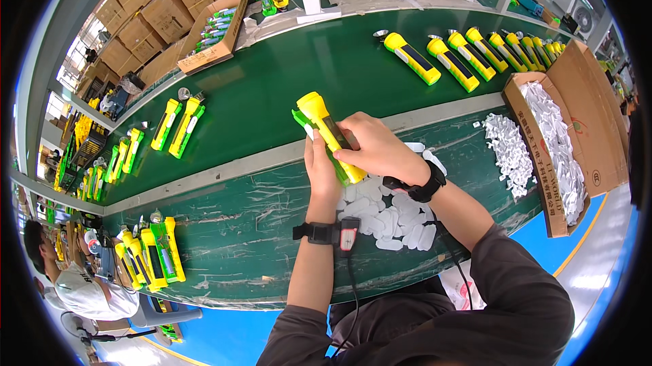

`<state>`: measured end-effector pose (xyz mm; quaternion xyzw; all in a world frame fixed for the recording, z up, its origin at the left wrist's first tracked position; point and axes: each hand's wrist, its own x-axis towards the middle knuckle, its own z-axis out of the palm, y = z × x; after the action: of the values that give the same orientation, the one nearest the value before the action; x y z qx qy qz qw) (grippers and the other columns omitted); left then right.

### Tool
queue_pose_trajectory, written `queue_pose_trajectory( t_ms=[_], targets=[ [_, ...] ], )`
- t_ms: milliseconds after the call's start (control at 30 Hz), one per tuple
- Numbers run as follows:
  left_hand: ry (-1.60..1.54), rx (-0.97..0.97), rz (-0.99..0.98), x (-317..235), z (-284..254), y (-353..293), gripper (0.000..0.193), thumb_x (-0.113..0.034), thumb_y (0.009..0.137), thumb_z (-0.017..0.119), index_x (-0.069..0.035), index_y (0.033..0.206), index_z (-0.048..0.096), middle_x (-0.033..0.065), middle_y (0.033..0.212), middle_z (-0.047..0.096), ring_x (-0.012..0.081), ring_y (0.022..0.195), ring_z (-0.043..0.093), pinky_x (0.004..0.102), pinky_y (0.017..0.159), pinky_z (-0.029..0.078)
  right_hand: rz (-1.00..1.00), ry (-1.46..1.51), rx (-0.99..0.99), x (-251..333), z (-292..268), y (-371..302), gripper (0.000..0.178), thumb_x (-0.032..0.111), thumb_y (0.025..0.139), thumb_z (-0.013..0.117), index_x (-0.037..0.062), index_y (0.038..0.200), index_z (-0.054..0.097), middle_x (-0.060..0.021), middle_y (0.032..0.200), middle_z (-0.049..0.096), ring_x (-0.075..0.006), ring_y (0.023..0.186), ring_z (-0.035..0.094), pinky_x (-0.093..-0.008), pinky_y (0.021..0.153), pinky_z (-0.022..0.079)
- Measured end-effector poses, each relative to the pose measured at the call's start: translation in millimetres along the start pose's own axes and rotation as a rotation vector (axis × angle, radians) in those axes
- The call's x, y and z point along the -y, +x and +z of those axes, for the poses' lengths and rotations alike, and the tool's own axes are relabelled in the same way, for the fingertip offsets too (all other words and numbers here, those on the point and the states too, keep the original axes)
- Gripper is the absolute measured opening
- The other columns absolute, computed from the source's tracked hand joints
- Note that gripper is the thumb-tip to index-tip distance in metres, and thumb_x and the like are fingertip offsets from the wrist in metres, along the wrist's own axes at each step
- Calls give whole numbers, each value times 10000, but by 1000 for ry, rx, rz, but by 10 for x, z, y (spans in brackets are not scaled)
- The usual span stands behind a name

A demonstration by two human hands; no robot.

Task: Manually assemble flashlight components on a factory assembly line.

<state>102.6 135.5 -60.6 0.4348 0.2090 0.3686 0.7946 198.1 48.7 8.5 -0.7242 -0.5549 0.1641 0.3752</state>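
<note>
A yellow and green flashlight [324, 120] is held between both hands above the near edge of the conveyor, its wide head pointing up and away from me. My left hand [322, 168] wraps its lower left side, where a green edge part stands slightly apart from the yellow shell. From the right, my right hand [380, 147] grips the body near the dark panel, thumb across the front. White oval plastic pieces [390, 220] lie in a loose pile just below the hands. Part of the flashlight's lower end is hidden by my fingers.
Flashlights [445, 60] line the green conveyor [272, 87] at right, with open green and yellow ones [178, 127] at left. Several more [151, 257] lie on the worktable [238, 230]. A carton [543, 155] holds small white parts beside a loose heap [509, 152]. Another person [88, 291] is at lower left.
</note>
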Motion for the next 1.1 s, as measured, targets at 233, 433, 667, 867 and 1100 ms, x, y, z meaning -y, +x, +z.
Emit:
queue_pose_trajectory(
  t_ms=[233,433,667,867,1100],
  targets=[
    [-158,99,14,-11,23,13,448,-398,1004,318,-49,1271,408,77,1155,536,189,1061,538,359,924,440,-13,8,-69,8,-17,-9,434,201,735,702,-68,1051,577,-186,1004,565,-323,913,581,-377,760,479],
    [-181,85,31,28,42,-2,396,-347,1003,362,-51,1265,397,77,1133,528,189,1055,528,348,933,421,-46,-103,-119,-13,91,8,415,175,709,693,-44,1045,587,-188,1007,559,-329,897,584,-384,764,485],
    [-147,20,18,45,-17,44,354,-188,937,511,-29,1231,395,114,1106,568,219,990,586,358,864,483,-112,-24,-19,-156,209,2,426,180,740,691,-28,1093,575,-186,1027,550,-344,1095,490,-399,891,432],
    [-269,332,-24,-122,22,-29,450,-170,826,523,-32,1238,405,92,980,542,194,780,569,357,679,502,145,462,-277,-132,-169,273,388,326,881,622,-41,1008,617,-117,881,653,-183,749,625,-308,672,497],
    [-337,491,-170,-129,-2,-109,434,-210,676,557,7,1046,495,114,830,537,207,619,523,328,577,457,276,1104,8,11,-7,72,431,391,885,612,-4,716,609,-40,564,558,-73,394,475,-227,344,373]
  ],
)
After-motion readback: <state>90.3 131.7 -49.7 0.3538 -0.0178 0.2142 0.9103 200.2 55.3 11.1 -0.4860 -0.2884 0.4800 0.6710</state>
